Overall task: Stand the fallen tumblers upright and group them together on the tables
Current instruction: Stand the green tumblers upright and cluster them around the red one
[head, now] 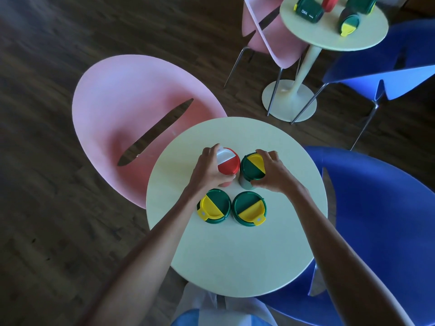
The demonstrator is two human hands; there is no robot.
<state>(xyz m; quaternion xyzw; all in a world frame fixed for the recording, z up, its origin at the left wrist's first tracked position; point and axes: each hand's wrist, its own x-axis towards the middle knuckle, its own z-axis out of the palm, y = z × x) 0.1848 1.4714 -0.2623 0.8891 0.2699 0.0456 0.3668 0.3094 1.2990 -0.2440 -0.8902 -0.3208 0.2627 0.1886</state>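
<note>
Head view: left hand grips red tumbler, right hand grips green tumbler; far tumbler reads "OKK".

A pink chair is sitting on the dark wood floor at upper left. A second pink chair is standing farther back. A blue chair is sitting at right, with another blue chair standing beyond it.
</note>
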